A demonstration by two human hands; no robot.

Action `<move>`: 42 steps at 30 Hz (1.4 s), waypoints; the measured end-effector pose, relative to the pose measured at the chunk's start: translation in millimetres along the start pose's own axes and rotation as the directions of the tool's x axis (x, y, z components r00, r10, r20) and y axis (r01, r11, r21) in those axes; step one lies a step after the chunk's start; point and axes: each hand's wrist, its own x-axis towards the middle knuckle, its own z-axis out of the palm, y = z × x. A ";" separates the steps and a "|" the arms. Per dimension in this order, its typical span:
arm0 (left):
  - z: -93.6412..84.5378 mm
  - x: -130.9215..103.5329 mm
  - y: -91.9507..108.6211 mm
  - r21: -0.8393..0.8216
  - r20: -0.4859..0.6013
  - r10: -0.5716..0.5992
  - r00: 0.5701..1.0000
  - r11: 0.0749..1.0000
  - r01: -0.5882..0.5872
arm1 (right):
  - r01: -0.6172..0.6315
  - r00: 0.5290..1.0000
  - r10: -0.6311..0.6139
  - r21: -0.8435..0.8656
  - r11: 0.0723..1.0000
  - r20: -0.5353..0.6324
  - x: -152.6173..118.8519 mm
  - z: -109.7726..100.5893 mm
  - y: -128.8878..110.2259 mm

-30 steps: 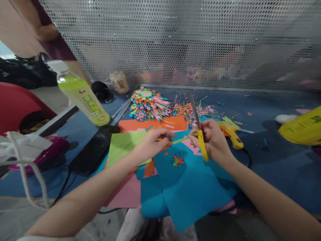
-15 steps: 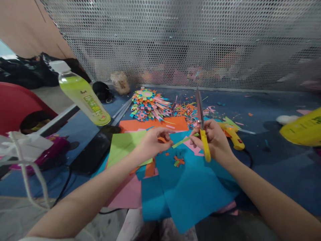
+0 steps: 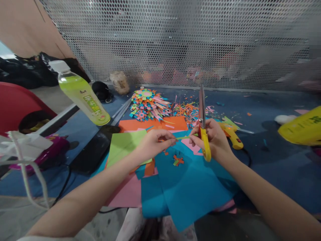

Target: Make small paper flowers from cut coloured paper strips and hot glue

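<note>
A thin green paper strip stretches between my two hands above the blue sheets. My left hand pinches its left end with thumb and fingers. The right end is between the fingertips of my right hand, which also holds yellow-handled scissors, blades pointing up and away. A small orange and green paper piece lies on the blue sheet below. Left of it is a light green sheet, partly under my left forearm.
Behind the sheets stand a multicoloured paper fringe piece and paper scraps. A yellow glue gun lies right, a drink bottle stands left, and a metal mesh panel rises behind.
My left hand has moved slightly right and closed on the free left end of the green strip. The scissors in my right hand have tilted more upright.
</note>
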 end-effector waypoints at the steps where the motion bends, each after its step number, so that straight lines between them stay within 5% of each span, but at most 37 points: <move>1: -0.9 -0.2 1.2 0.005 -0.014 0.006 1.000 1.000 -0.005 | -0.009 1.000 0.009 0.009 1.000 -0.005 0.4 -0.4 0.4; 13: -6.4 0.4 2.8 -0.092 -0.046 -0.013 0.999 0.996 0.009 | 0.028 0.999 -0.029 -0.029 0.999 -0.038 5.0 -8.9 7.5; 26: -7.5 2.4 8.4 -0.370 -0.167 -0.170 0.971 0.924 0.098 | 0.104 0.991 -0.112 -0.121 0.987 -0.069 7.9 -18.1 9.0; 34: -9.9 5.8 7.4 -0.448 -0.327 -0.110 0.938 0.893 -0.051 | 0.038 0.981 0.013 -0.262 0.964 0.192 5.3 -32.9 3.8; 42: -15.8 8.7 6.8 -0.457 -0.473 -0.063 0.879 0.870 -0.183 | 0.086 0.963 0.081 -0.580 0.810 0.256 1.7 -40.6 -6.8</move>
